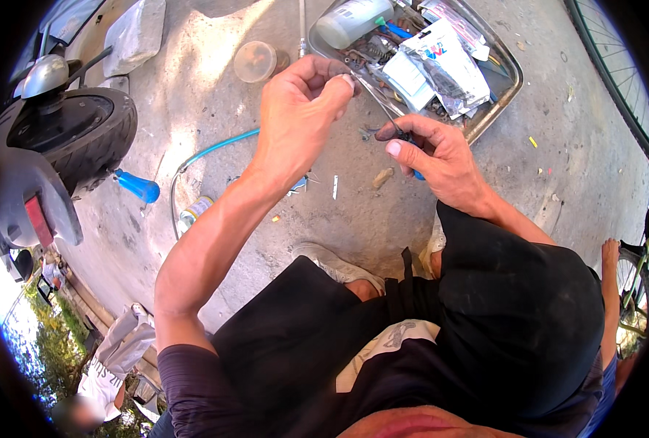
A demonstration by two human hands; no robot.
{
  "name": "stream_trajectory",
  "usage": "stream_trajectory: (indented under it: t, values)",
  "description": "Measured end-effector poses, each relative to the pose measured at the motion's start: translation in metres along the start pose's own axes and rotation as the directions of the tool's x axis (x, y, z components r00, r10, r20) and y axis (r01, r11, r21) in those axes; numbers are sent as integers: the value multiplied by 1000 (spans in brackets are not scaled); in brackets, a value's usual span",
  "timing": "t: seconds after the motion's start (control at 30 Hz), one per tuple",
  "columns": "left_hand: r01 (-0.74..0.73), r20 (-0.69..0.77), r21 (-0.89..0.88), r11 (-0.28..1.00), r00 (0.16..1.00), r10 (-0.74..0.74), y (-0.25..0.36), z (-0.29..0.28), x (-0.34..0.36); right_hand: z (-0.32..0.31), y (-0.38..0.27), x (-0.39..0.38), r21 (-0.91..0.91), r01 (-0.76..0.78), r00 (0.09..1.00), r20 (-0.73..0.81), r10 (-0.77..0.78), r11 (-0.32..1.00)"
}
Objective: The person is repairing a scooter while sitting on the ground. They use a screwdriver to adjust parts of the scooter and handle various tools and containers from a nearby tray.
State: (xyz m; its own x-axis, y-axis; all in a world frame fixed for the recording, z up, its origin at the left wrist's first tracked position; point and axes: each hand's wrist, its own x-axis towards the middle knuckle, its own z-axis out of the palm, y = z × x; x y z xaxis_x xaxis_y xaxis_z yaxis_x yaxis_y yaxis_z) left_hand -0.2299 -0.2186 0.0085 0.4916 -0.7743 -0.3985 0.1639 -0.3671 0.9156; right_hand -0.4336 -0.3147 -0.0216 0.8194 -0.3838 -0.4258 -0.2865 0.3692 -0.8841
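Gripping a thin, straight, glinting metal rod [380, 100] between them, left fingers [337, 92] and right fingers [413, 155] hover over gritty concrete [364, 223].

Person [514, 292] had two hands [304, 109] and two shoes [339, 266] showing, and there was just one metal tray [516, 82] with one big cloudy bottle [350, 26] at its top left corner, plus one round clear tub [254, 61] and one chunky tyre [123, 125].

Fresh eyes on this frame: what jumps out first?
Probably the left hand and right hand, upper centre, with a slim metal shaft stretched between them. Next, the cluttered tray beyond the right hand, then the chunky black tyre at far left.
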Motion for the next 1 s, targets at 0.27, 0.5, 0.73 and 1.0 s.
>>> stream_trajectory:
  t: [0.27, 0.5, 0.73, 1.0]
  values:
    - [8, 16, -52, 999, 1000, -7, 2, 4, 0, -2, 0, 1, -75, 4, 1000, 23, -3, 997]
    - [11, 99, -223, 975, 995, 11, -6, 5, 1, 2, -1, 2, -49, -26, 996, 83, 30, 998]
    - [49, 188, -184, 982, 982, -14, 6, 14, -7, -9, 17, 7, -112, -72, 974, 205, 94, 991]
    - [10, 186, -129, 992, 983, 15, -5, 2, -8, -3, 7, 15, -149, 211, 977, 6, -212, 966]
